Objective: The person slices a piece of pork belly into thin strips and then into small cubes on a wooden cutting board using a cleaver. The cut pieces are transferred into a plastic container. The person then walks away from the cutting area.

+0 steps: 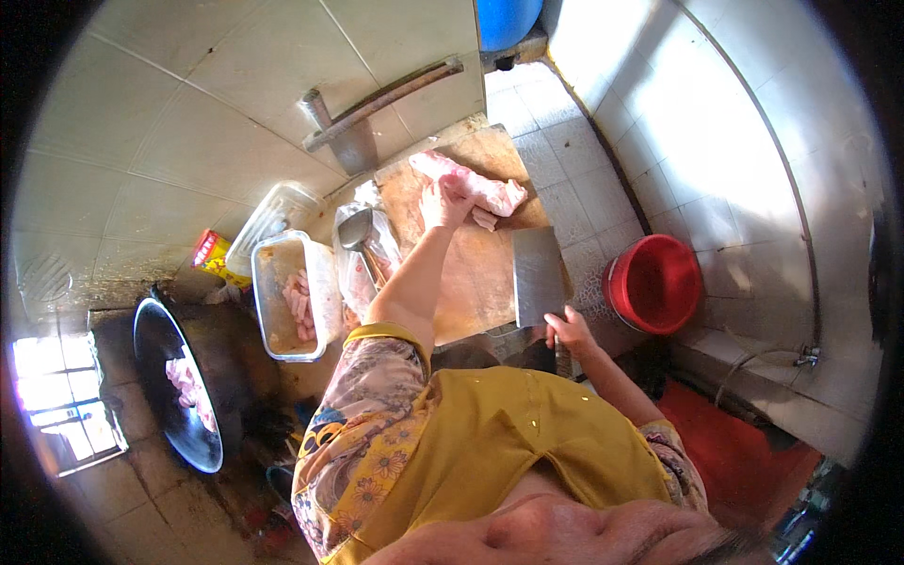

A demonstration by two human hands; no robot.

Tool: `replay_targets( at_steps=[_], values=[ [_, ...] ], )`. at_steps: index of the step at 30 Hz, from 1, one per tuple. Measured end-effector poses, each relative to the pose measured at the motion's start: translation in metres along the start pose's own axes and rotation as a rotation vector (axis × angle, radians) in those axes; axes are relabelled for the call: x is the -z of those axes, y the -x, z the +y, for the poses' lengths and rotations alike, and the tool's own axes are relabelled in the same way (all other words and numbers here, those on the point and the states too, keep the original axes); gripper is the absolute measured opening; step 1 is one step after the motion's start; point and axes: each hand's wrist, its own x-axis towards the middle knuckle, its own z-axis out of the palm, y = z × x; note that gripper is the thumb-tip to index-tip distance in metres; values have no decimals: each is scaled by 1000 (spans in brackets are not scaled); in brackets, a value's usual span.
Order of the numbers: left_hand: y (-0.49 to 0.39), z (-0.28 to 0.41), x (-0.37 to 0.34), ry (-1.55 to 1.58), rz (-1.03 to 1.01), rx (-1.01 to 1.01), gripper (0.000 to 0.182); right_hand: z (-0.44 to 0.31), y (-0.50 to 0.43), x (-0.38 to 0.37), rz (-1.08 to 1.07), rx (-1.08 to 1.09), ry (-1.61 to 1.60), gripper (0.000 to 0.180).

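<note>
A long piece of pale pink raw meat point(487, 185) lies slantwise across the far part of a wooden chopping board point(459, 289). My left hand point(443, 205) holds the meat near its middle, fingers against its near edge. A small cut strip of meat point(484, 219) rests just below the long piece. In my right hand point(571, 332) is a cleaver point(538, 275), gripped by its handle. Its broad blade is over the board's right edge, apart from the meat; I cannot tell whether it touches the board.
Left of the board are a plastic bag point(353, 272) with a metal spatula point(355, 229) on it, and a plastic tub point(314, 296) containing meat strips. Farther left, a wok point(194, 431) holds more meat. A red bucket point(653, 284) stands at right. Tiled walls point(233, 92) flank the space.
</note>
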Motion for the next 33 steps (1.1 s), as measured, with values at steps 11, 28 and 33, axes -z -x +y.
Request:
replay_targets(
  at_steps=[11,28,33],
  values=[
    [77,29,-15,-2,69,-385,38,-27,-47,-58,-132,-78,146,16],
    [156,-70,243,-112,958,-159,28,-150,-7,-218,-652,344,589,32],
    [146,-137,303,238,823,448,29,-143,-7,-207,-636,326,578,38]
  ],
)
